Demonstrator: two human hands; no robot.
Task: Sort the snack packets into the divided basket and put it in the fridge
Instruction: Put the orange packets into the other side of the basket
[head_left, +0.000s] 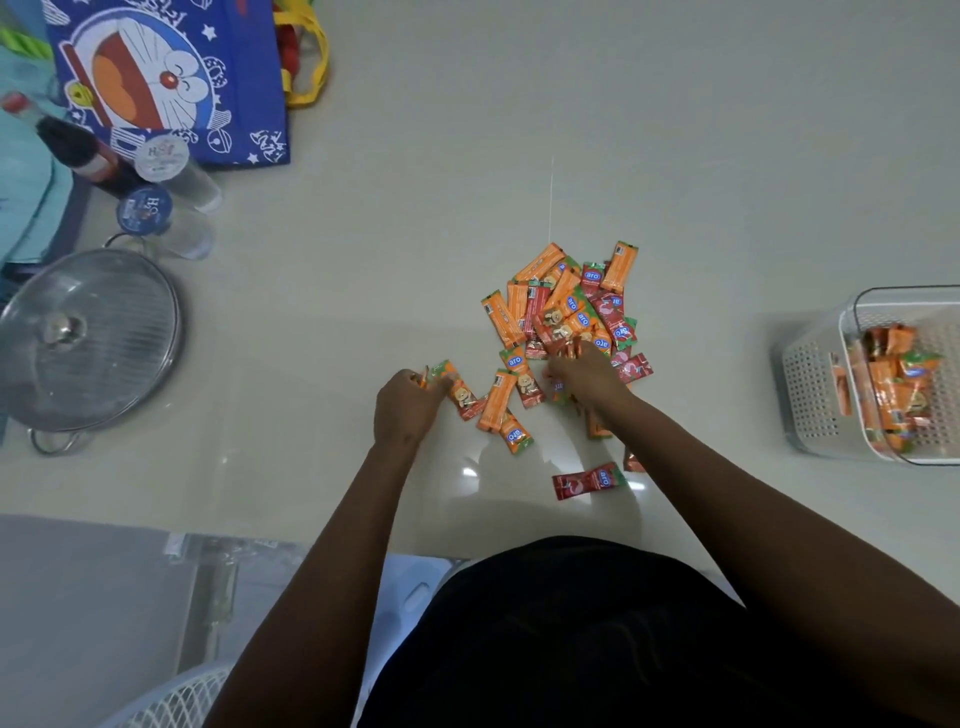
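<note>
Far out beyond the left hand, well apart from it, stand a lidded steel pot, two clear cups with printed lids, a dark bottle and a blue cartoon bag; none of these belongs to the sorting.

The left hand lies with its fingers curled round a few orange packets, gripping them at the near-left fringe of the spread. Just beside its knuckles, on the side toward the other hand, several loose packets lie with their long axes running roughly away from the person, slightly slanted.

The right hand reaches into the near edge of the main pile, fingers bent down among the packets; whether it pinches one or only rakes at them cannot be told. The two hands are apart, with the loose packets between them. One red packet lies alone nearer the body, by the right forearm, its long axis crosswise.

Well out beyond the right hand sits the white divided basket, its visible compartment already holding orange packets. The basket lies to the right of both hands, so the right hand is the nearer one, and anything the left hand has gathered must probably cross over the pile or be passed across. Much of the pile is not yet sorted.
</note>
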